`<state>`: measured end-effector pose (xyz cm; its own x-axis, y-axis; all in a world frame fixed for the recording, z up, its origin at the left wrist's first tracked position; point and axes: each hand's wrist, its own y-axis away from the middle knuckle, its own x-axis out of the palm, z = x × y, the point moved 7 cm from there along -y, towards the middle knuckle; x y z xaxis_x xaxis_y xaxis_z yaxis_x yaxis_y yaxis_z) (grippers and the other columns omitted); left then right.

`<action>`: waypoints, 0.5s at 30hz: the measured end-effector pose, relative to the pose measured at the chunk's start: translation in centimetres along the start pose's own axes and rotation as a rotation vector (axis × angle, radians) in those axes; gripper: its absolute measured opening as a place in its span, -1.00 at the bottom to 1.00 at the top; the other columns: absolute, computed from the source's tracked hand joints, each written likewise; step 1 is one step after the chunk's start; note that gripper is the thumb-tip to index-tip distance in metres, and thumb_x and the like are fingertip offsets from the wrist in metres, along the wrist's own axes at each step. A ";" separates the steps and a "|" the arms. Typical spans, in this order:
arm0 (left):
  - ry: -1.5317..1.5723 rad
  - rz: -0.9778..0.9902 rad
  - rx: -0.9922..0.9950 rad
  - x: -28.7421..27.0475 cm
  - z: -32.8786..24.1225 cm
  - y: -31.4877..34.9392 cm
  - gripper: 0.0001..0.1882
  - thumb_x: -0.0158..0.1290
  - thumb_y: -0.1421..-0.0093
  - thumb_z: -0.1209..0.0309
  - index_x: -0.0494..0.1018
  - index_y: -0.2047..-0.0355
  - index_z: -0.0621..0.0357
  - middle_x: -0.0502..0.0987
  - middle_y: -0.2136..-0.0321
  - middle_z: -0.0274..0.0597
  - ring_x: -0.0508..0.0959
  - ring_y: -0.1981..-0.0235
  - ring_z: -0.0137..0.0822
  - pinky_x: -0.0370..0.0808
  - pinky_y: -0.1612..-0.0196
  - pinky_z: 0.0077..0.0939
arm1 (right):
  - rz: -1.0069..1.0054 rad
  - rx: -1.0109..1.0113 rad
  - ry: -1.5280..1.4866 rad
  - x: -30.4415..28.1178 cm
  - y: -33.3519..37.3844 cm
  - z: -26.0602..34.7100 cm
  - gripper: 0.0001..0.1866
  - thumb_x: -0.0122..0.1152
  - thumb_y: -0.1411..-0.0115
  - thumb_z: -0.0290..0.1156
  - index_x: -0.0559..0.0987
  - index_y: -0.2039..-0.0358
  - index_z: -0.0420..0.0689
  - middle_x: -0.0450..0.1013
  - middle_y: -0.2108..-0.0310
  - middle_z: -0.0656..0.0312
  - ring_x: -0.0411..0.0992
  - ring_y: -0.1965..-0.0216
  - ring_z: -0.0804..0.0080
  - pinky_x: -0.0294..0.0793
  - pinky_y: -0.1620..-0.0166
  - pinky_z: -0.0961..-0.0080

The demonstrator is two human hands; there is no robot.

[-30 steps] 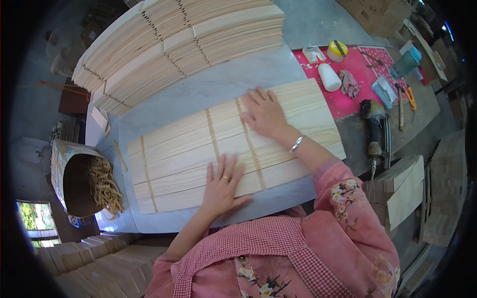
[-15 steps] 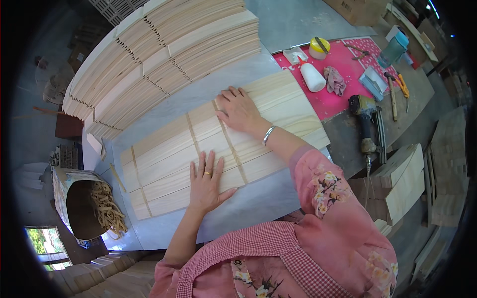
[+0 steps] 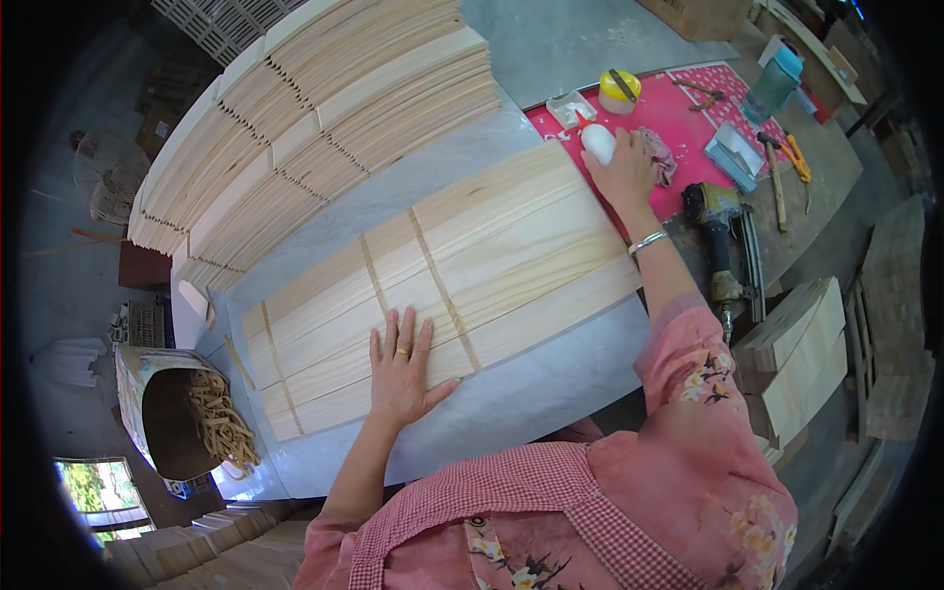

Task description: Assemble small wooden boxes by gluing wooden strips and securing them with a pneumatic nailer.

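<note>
Left hand (image 3: 401, 369) flat, right hand (image 3: 622, 172) outstretched.

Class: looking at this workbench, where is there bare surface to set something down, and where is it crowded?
Bare grey bench lies beyond the stacked slats, and a strip borders the slat panel nearest the person. The pink mat is crowded: white bottle at the right hand, yellow tub, tools.

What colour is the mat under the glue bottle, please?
Bright pink mat with a small white pattern, under the white glue bottle; head view.
</note>
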<state>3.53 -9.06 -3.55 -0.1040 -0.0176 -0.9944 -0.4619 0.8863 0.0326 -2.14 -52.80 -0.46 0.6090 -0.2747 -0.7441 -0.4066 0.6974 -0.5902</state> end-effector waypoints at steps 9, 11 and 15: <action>0.005 0.007 0.008 0.3 -0.1 0.0 0.01 0.05 -0.18 -0.28 0.10 -0.45 0.11 -0.10 -0.51 0.05 -0.19 -0.52 0.14 -0.20 -0.44 0.28 | 0.040 0.489 -0.493 -0.4 0.2 -5.9 -0.43 0.38 -0.15 -0.08 0.47 -0.01 -0.22 0.50 0.13 0.00 0.53 0.18 0.07 0.58 0.10 0.26; 0.000 0.001 0.001 0.3 0.0 0.1 0.01 0.04 -0.17 -0.28 0.09 -0.45 0.10 -0.10 -0.51 0.04 -0.19 -0.52 0.14 -0.21 -0.44 0.28 | 0.008 0.592 -0.781 -1.8 0.6 -6.2 -0.41 0.40 -0.16 -0.07 0.45 -0.02 -0.23 0.50 0.14 -0.01 0.53 0.19 0.10 0.59 0.10 0.28; -0.008 -0.001 0.007 0.3 -0.1 0.0 0.02 0.04 -0.17 -0.28 0.09 -0.46 0.09 -0.10 -0.51 0.04 -0.19 -0.53 0.13 -0.22 -0.44 0.27 | -0.025 0.707 -1.014 -1.8 1.5 -7.3 -0.38 0.40 -0.17 -0.04 0.43 -0.03 -0.25 0.50 0.15 -0.03 0.52 0.21 0.13 0.60 0.10 0.31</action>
<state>3.38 -9.14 -3.83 -0.0966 -0.0143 -0.9952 -0.4560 0.8894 0.0315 -8.81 -56.14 -2.29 0.9917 0.1247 0.0298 -0.1225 0.9902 -0.0673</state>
